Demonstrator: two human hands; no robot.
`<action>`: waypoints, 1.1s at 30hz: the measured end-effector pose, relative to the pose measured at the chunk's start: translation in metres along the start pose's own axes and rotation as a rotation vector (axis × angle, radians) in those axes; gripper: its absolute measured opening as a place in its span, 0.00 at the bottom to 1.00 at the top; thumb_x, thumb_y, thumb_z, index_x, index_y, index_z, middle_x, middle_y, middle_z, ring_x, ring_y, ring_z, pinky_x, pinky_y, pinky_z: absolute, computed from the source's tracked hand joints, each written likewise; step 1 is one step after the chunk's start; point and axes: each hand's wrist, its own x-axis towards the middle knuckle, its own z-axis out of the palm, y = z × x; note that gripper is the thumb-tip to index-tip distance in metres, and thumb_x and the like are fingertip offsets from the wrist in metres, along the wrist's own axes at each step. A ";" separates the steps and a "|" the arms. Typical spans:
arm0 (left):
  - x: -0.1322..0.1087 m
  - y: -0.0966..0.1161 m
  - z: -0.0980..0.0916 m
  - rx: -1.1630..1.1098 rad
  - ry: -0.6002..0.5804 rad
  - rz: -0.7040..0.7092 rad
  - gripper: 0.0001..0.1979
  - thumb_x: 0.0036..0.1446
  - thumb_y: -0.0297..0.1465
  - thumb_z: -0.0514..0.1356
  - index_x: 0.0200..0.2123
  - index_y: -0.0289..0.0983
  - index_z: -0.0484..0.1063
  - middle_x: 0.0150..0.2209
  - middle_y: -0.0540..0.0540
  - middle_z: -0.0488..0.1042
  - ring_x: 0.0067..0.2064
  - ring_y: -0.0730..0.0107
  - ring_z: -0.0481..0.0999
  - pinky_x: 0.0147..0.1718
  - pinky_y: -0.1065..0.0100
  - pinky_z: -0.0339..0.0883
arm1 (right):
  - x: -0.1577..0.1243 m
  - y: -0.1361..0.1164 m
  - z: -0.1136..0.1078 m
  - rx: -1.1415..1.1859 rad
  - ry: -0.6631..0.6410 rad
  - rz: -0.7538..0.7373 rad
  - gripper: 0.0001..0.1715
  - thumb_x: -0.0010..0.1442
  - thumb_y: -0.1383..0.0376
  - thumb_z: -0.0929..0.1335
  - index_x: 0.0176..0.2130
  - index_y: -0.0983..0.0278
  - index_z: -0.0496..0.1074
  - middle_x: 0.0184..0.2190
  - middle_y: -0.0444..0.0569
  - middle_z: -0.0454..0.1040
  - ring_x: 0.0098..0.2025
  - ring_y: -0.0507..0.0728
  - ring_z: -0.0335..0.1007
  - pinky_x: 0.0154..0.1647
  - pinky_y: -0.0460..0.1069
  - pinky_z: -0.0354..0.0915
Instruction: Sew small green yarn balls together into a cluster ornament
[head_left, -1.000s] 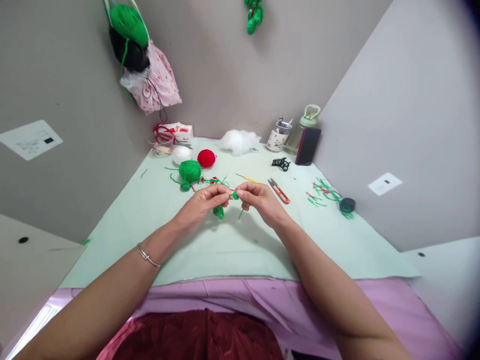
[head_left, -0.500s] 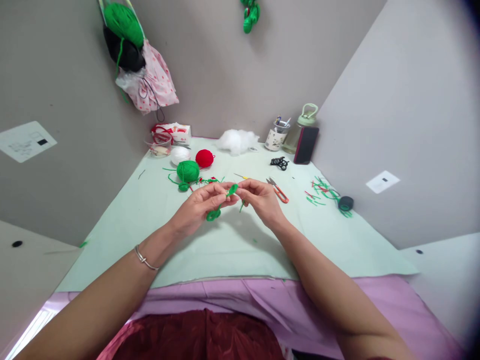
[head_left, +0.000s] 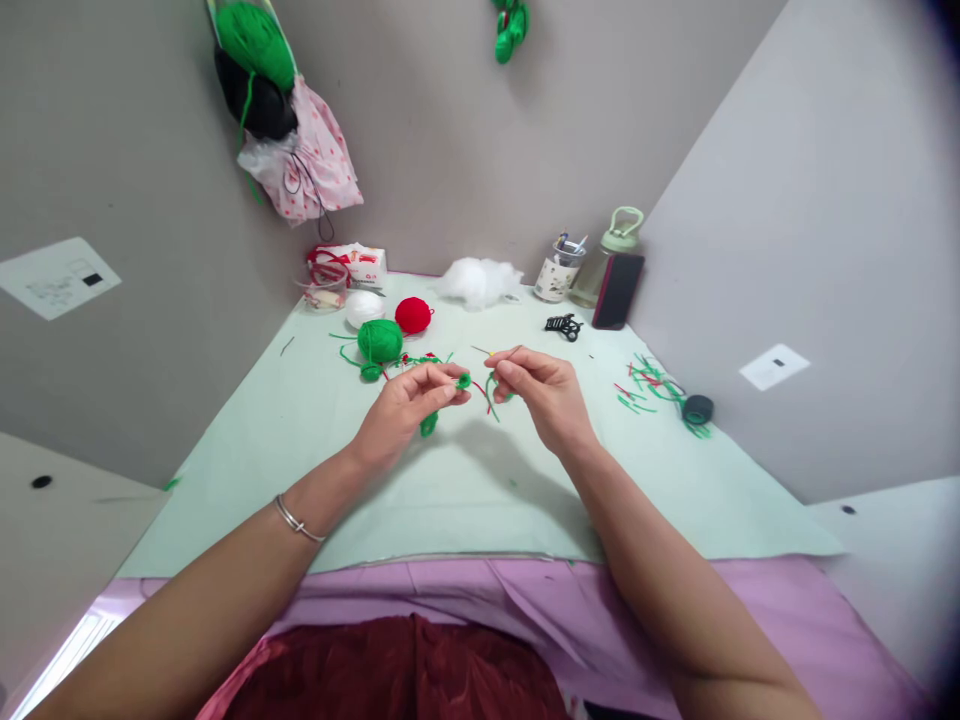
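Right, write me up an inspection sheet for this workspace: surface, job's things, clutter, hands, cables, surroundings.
Surface: pale green cover, lilac cloth along its near edge.
Job's things: small green yarn piece, slim hook, green ball, red ball, white ball, white stuffing.
Clutter: red and green yarn clippings on the right beside a black roll; black clip and phone farther back.
Hands: left hand pinches the green yarn piece; right hand is at the hook, grip unclear.
Cables: nothing seen.
Surroundings: grey walls; pink dotted bag hanging at upper left.
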 end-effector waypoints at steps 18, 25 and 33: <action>0.004 -0.004 0.000 0.250 0.119 0.142 0.10 0.55 0.38 0.65 0.30 0.38 0.72 0.36 0.48 0.72 0.38 0.68 0.72 0.40 0.66 0.66 | -0.007 -0.005 0.012 0.052 -0.241 -0.014 0.12 0.60 0.56 0.73 0.34 0.62 0.81 0.37 0.50 0.78 0.31 0.52 0.72 0.31 0.49 0.71; 0.001 -0.007 0.000 0.241 0.038 0.127 0.09 0.58 0.37 0.63 0.31 0.37 0.72 0.55 0.38 0.73 0.57 0.59 0.72 0.54 0.60 0.65 | -0.006 -0.003 0.013 0.022 -0.178 0.080 0.13 0.59 0.55 0.73 0.35 0.62 0.80 0.36 0.49 0.79 0.35 0.53 0.74 0.36 0.49 0.71; 0.003 -0.007 -0.001 0.326 0.061 0.135 0.09 0.57 0.38 0.64 0.32 0.37 0.76 0.43 0.44 0.75 0.46 0.64 0.74 0.47 0.65 0.67 | -0.005 -0.003 0.011 0.003 -0.176 0.066 0.15 0.58 0.53 0.73 0.34 0.63 0.79 0.35 0.49 0.78 0.33 0.52 0.72 0.36 0.48 0.70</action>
